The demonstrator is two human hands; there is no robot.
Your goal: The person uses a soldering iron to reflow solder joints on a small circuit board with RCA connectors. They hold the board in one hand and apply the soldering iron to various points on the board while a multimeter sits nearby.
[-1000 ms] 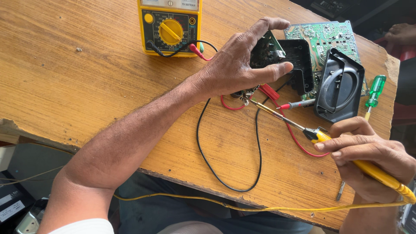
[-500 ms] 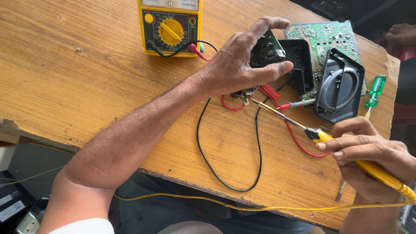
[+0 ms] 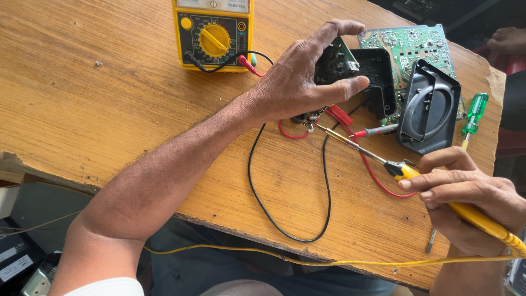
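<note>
Small black electronic module [image 3: 334, 66], upper centre, is gripped between thumb and fingers of left hand [image 3: 298, 82] | yellow-handled soldering iron [image 3: 438, 192], lower right, is pinched by right hand [image 3: 466, 197] | yellow multimeter [image 3: 213, 33] is seen at top.

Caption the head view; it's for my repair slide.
Left hand steadies a small circuit board while right hand applies a yellow soldering iron.

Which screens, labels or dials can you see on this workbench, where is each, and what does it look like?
Multimeter: top edge of the wooden table, yellow case, dark face with a round yellow dial; a pale strip shows at its cut-off upper edge.
Pale stickers: lower left below the table, on dark gear.
No packages or signs.
</note>
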